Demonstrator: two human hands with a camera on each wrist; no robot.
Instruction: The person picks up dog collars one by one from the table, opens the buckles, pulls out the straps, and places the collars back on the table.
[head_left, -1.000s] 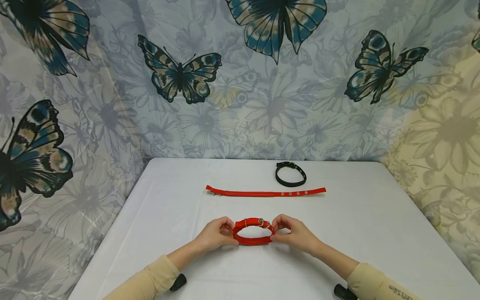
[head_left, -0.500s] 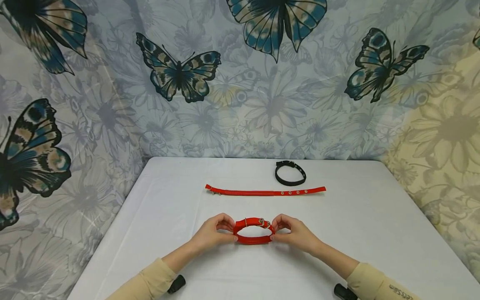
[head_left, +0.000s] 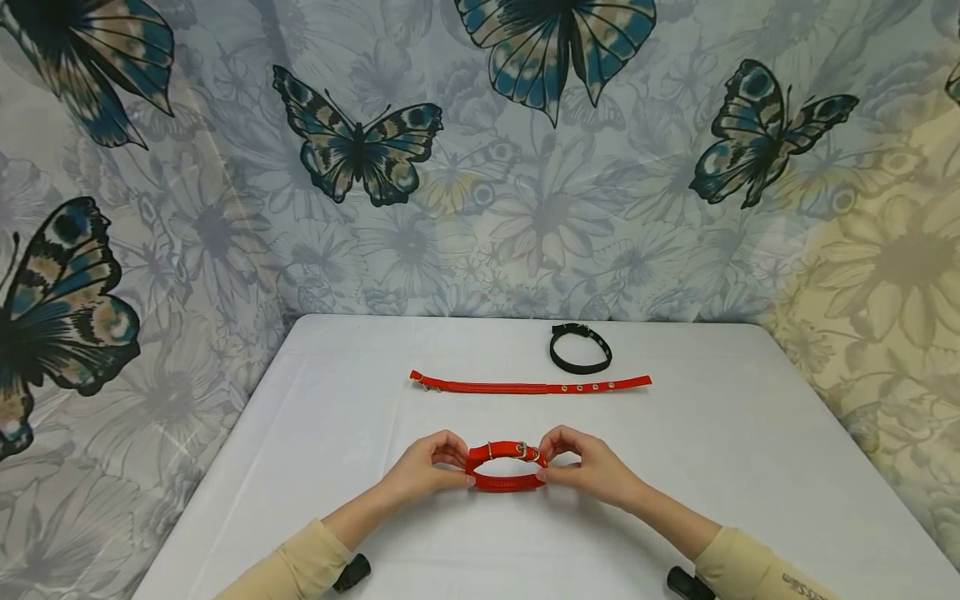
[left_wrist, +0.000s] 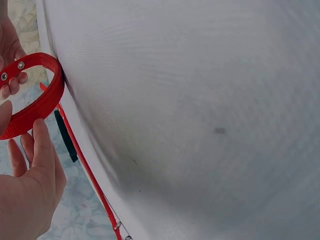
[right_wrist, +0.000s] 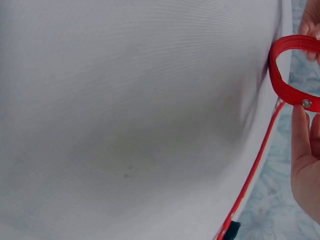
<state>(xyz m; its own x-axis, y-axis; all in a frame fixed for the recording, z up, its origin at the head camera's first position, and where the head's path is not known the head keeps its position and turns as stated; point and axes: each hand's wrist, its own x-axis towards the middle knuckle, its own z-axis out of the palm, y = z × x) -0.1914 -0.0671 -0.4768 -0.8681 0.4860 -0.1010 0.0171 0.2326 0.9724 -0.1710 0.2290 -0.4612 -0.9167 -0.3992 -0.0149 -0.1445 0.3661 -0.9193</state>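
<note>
- Sleeves [head_left: 288,562], pale yellow, come in at 8 and 4 o'clock from the red collar [head_left: 506,483], each with a black piece [head_left: 352,572] just beside it.
- Left hand [head_left: 416,465] at the collar's 9 o'clock, thumb and fingers pinching its side.
- Right hand [head_left: 596,471] at 3 o'clock, pinching the opposite side; the two hands are apart, with the collar between them.
- Red collar fastened into a loop, its metal buckle [head_left: 522,450] near 1 o'clock; white cloth shows inside the loop. I cannot tell whether its lower edge touches the table [head_left: 285,467].
- Red strap [head_left: 487,388] beyond, lying nearly straight at 12 o'clock, with eyelets [head_left: 581,388] along its 2 o'clock end.
- Black collar [head_left: 581,369] past that at 1 o'clock, closed in a loop with white cloth inside, apart from the strap.
- Backdrop [head_left: 525,233] behind the table, printed with flowers and butterflies [head_left: 360,158].
</note>
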